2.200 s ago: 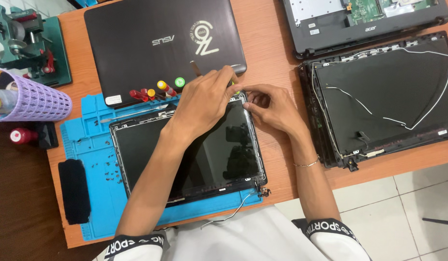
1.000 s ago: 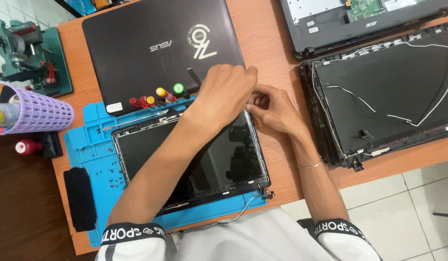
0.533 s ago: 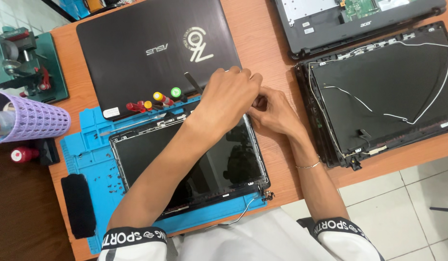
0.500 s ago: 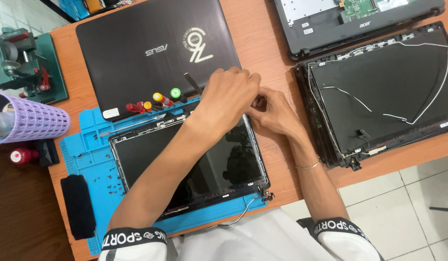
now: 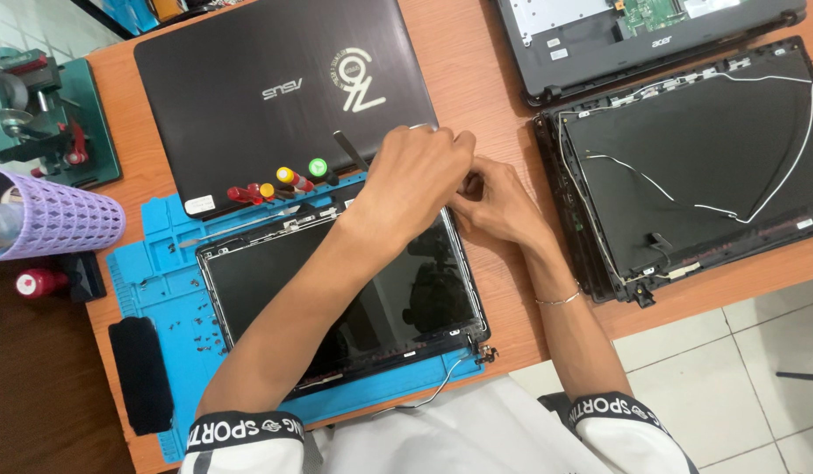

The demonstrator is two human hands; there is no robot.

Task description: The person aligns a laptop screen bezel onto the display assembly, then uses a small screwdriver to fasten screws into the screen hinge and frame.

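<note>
A bare laptop screen panel [image 5: 275,294] in a thin black frame lies on a blue work mat [image 5: 161,263]. Both hands meet at the panel's far right corner. My left hand [image 5: 415,175] reaches across the panel with its fingers curled down over that corner. Touching it from the right, my right hand [image 5: 498,206] has its fingertips pinched together at the same spot. What the fingertips hold is hidden. A thin cable [image 5: 441,391] and a hinge [image 5: 485,354] trail off the panel's near right corner.
A closed dark laptop [image 5: 275,88] lies behind the mat with a dark flat tool [image 5: 349,149] on it. Several colour-capped screwdrivers [image 5: 279,183] line the mat's far edge. A black lid shell with white wires [image 5: 705,158] and an opened laptop base [image 5: 634,35] lie right. A purple mesh basket [image 5: 46,224] stands left.
Both hands stay at the panel's far right corner, shifting only slightly. The view has drifted a little.
</note>
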